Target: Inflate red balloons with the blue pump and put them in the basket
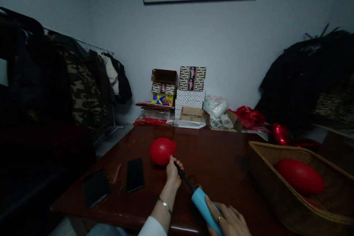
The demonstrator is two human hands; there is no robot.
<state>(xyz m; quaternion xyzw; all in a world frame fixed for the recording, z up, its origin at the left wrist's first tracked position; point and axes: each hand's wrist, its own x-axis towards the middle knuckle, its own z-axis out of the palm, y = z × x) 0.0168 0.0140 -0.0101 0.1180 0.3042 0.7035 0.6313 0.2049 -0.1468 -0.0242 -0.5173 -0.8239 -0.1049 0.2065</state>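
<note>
At eleven o'clock on the brown table point(226, 162), just past the wearer's left hand point(173, 171), I see a red balloon point(161, 151), rounded and smooth, with a ruffled bit on its right edge. That hand is closed around the black front end of a blue pump point(203, 204), right at the balloon; its fingers hide the neck, so I cannot tell how the two join. Towards one o'clock I have the right hand point(231, 219) gripping the pump's blue barrel, its lower end out of view.

Near the balloon, at ten o'clock, lies a black phone point(135, 175), with a thin reddish strip point(117, 173) and a dark tablet point(96, 187) beyond it. A wicker basket point(264, 177) crowds the two o'clock side, holding a larger, oval red balloon point(300, 176). Stacked boxes point(190, 97) bound the far edge at twelve, beside bagged plastic point(217, 107).
</note>
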